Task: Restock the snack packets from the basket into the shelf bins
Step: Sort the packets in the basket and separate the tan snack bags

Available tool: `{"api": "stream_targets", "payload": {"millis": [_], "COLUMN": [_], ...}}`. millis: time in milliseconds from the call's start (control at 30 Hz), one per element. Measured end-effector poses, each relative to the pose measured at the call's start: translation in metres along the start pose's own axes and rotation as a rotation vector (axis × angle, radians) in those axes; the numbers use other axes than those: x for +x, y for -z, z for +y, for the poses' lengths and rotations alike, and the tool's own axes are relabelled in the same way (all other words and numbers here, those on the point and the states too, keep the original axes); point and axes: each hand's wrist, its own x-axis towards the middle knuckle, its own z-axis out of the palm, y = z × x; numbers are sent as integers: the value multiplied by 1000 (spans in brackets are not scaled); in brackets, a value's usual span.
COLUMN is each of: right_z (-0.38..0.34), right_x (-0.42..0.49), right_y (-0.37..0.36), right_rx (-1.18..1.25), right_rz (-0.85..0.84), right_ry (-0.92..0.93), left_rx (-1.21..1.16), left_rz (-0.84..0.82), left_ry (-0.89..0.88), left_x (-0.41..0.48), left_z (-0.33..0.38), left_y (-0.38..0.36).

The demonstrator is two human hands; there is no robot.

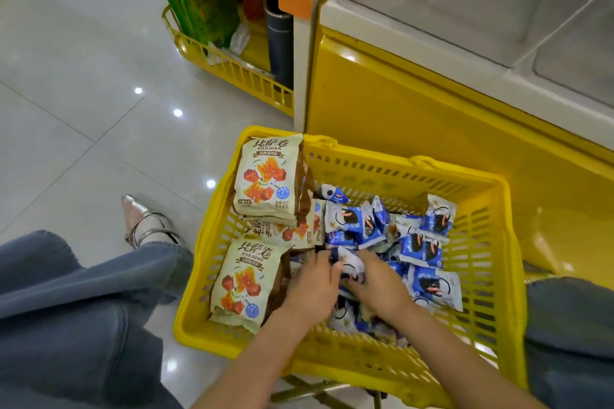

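Observation:
A yellow plastic basket (491, 262) stands on the floor in front of me. Its left side holds large cream snack bags (265, 183) with red and orange pictures. Its right side is filled with several small blue-and-white snack packets (422, 249). Both my hands are down in the basket's middle. My left hand (312, 285) and my right hand (375, 282) meet over one small blue-and-white packet (345, 262), fingers curled on it. The clear shelf bins (442, 7) sit at the upper right above a yellow cabinet front (398, 116).
A second yellow basket (232, 70) with a green bag and a dark cylinder stands at the back, beside orange tags. My jean-clad legs flank the basket, and a silver shoe (146, 222) rests on the glossy tiled floor at left.

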Motion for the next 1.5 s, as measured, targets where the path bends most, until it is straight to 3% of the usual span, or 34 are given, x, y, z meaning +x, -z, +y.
{"api": "stream_targets", "payload": {"millis": [167, 300, 433, 567, 667, 800, 933, 1100, 1367, 1500], "right_z": [19, 44, 75, 79, 63, 35, 22, 30, 47, 49], "right_x": [-11, -22, -43, -52, -43, -18, 11, 27, -15, -48], "right_y": [34, 56, 55, 45, 41, 28, 13, 9, 33, 49], "right_rx": [180, 243, 56, -73, -12, 103, 146, -91, 140, 120], "right_rz": [86, -94, -323, -71, 46, -27, -131, -130, 186, 296], "right_ry": [-79, -109, -151, -51, 48, 65, -25, -12, 81, 113], "left_rx": [-116, -193, -148, -154, -302, -574, -586, -733, -564, -438], "left_rz": [-12, -21, 34, 79, 113, 118, -120, -180, -10, 44], "left_ry": [301, 389, 357, 345, 366, 486, 474, 520, 151, 5], "left_x": [22, 36, 45, 45, 43, 47, 51, 52, 32, 12], "left_z": [-4, -3, -2, 6, 8, 11, 10, 6, 33, 48], "left_y": [-29, -36, -38, -48, -56, -49, -44, -37, -54, -62]}}
